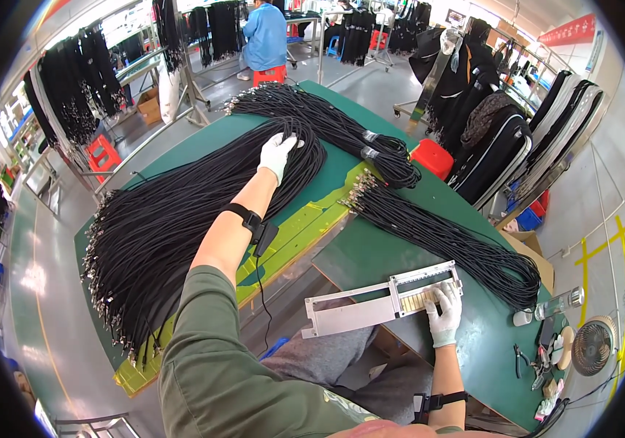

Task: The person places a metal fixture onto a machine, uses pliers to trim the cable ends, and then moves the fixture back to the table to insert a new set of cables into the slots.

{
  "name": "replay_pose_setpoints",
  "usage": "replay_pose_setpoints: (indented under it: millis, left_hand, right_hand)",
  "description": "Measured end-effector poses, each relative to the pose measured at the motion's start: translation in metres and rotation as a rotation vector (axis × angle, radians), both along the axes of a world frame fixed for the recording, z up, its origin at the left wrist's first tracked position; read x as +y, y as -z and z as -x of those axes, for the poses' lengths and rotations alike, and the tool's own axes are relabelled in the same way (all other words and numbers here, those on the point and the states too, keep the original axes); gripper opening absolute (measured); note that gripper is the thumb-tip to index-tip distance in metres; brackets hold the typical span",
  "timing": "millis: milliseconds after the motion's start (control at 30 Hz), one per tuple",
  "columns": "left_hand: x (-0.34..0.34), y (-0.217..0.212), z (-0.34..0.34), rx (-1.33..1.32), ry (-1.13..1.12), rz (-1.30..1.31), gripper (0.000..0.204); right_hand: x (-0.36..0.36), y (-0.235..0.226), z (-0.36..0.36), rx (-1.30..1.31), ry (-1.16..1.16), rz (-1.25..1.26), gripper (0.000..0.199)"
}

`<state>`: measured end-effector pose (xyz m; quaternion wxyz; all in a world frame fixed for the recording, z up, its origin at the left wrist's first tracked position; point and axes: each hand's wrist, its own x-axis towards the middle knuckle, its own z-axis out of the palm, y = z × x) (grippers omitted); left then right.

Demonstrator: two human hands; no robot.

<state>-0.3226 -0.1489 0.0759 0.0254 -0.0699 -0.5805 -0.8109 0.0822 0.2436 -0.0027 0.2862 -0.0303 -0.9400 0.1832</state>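
My left hand (277,156), in a white glove, reaches far over the table, its fingers closed on black cables at the looped end of a large pile (203,190). The metal-tipped cable ends fan out at the pile's left edge. My right hand (444,315), also gloved, has its fingers curled over a silvery metal fixture (353,314) at the near table edge. This long fixture has a flat plate on the left and a slotted frame on the right, with small pale pieces in a row by my fingers. Exactly how many cables my left hand holds is hidden.
Two more cable bundles lie on the green table: one at the back (312,113), one on the right (436,237). Pliers (520,361), a glass bottle (561,303) and a small fan (594,347) stand or lie at right. Beyond are a red stool (431,158), cable racks and a seated person (265,36).
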Motion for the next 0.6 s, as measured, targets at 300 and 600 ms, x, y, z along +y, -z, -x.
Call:
replay_pose_setpoints:
  millis: [300, 600]
  left_hand:
    - [-0.005, -0.006, 0.007, 0.014, -0.010, 0.262, 0.021]
    - [0.012, -0.014, -0.006, 0.179, -0.231, 0.578, 0.029]
  right_hand:
    - [-0.001, 0.001, 0.000, 0.016, -0.003, 0.018, 0.039]
    - [0.000, 0.001, -0.001, 0.037, 0.003, -0.020, 0.037]
